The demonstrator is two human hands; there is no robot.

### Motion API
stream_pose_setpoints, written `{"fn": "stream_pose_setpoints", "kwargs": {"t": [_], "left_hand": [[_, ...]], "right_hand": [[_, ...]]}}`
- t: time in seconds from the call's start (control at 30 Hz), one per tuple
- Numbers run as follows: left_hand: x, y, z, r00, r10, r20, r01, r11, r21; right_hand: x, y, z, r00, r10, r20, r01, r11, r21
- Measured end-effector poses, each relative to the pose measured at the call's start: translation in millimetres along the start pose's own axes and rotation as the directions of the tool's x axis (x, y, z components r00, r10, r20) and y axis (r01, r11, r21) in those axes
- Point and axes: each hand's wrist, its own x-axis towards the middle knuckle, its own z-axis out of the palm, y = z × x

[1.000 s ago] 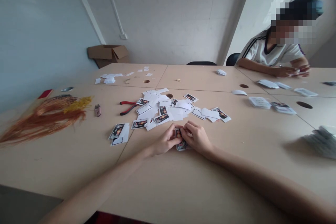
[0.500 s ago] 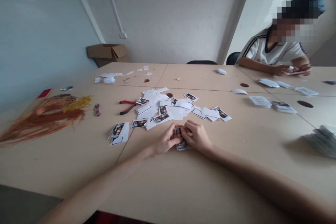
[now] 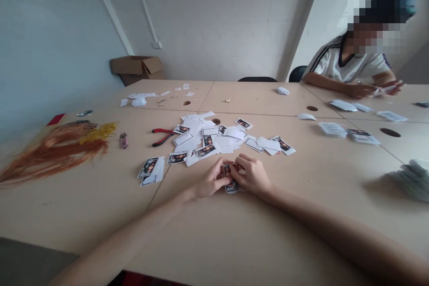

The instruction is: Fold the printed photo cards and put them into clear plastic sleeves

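Head view: I'm looking down the joined tables, both forearms reaching in from the bottom of the frame.

Left hand: the left hand [image 3: 212,179] is curled closed at lower centre, fingers pressed onto a photo card [image 3: 232,186].

Right hand: the right hand [image 3: 253,174] is curled just as tightly from the other side, fingertips meeting the left's on that same card.

Card: it stands between both hands with only its lower end showing, flat on the table [image 3: 83,214] or nearly so; I can't tell which.

Loose so far: more cards [image 3: 177,157] lie scattered above the hands, mixed with white scraps [image 3: 226,145] around red pliers [image 3: 162,137].

Stacked so far: at right, paper stacks [image 3: 332,129] sit in small piles, and a thick bundle [image 3: 414,180] lies at the far right edge. By my read, plenty of cards are unstacked.

Co-worker: at upper right, a person [image 3: 346,65] in a white shirt works a small paper between both hands.

Rest: orange fibres [image 3: 56,152] lie at left; a cardboard box [image 3: 136,69] sits in the far corner.
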Motion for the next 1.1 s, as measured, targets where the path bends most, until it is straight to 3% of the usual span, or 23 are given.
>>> {"fn": "stream_pose_setpoints", "kwargs": {"t": [0.37,0.5,0.73,0.93,1.0,1.1], "left_hand": [[-1,3,0.8,0.998,0.013,-0.056,-0.016,0.998,-0.054],[1,-1,0.5,0.986,0.038,-0.164,-0.049,0.997,-0.065],[4,-4,-7.4,0.876,0.136,-0.463,-0.091,0.989,0.119],[7,-6,-10.7,0.815,0.174,-0.553,-0.092,0.981,0.172],[8,-6,-11.0,0.831,0.141,-0.538,-0.058,0.984,0.167],[7,-4,-9.3,0.890,0.062,-0.451,-0.012,0.993,0.114]], "right_hand": [[1,9,-2,0.986,0.141,-0.089,-0.125,0.979,0.161],[3,12,-2,0.980,0.199,-0.019,-0.184,0.934,0.307],[8,16,0,0.966,0.097,0.241,-0.208,0.843,0.496],[10,20,3,0.957,0.220,0.190,-0.290,0.693,0.660],[11,21,3,0.951,0.261,0.166,-0.304,0.690,0.657],[11,20,1,0.955,0.267,0.127,-0.289,0.754,0.590]]}}
